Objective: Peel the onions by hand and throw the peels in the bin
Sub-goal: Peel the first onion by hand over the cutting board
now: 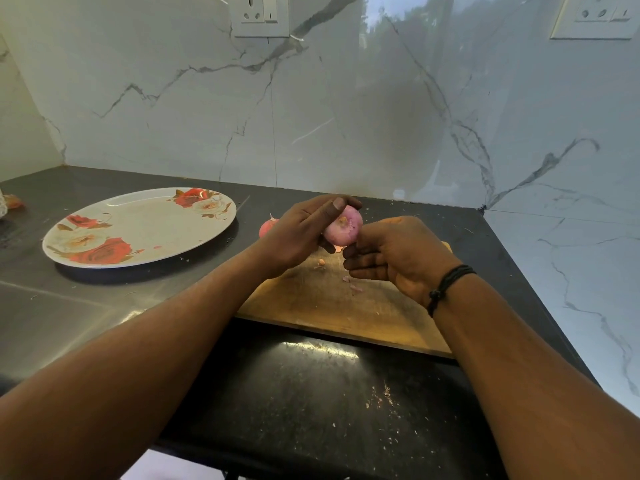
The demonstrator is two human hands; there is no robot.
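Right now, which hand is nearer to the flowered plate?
Left. The left hand holds the onion just right of the plate; the right hand is farther right, beyond the onion.

1. Marble wall (311, 116), white with grey veins, glossy, beyond the hands and again on their right, meeting at a corner.
2. Two sockets: one (260, 15) above-left of the hands, another (595, 17) above-right.
3. Dark counter (86, 306) under the hands, light glare nearest the body.
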